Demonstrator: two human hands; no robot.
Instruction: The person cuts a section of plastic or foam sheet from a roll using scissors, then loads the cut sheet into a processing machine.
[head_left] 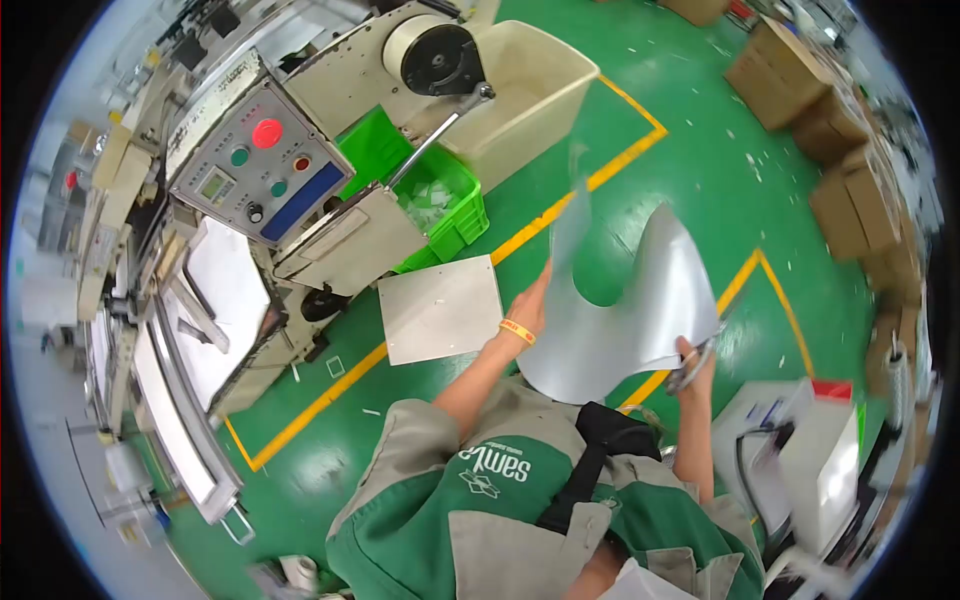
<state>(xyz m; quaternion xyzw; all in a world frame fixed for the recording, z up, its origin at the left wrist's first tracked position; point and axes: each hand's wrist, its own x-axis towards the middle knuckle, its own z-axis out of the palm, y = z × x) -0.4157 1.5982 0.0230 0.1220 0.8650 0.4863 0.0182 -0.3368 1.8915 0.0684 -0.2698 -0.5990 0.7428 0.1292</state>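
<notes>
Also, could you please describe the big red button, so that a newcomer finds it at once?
Look at the machine on the left, then its tilted control panel. The big red button is near its upper edge, clearly larger than the small red one and both green ones.

Machine [350, 245] standing at left, bearing control panel [228, 185]. Crate [467, 224] sitting beside machine, scraps [432, 203] lying inside; tub [560, 70] standing beyond. Plate [440, 312] lying nearer, between machine and left hand [530, 305] (sheet [610, 345] spanning left to right hand [694, 366]). Cartons [856, 205] lining far right.
</notes>
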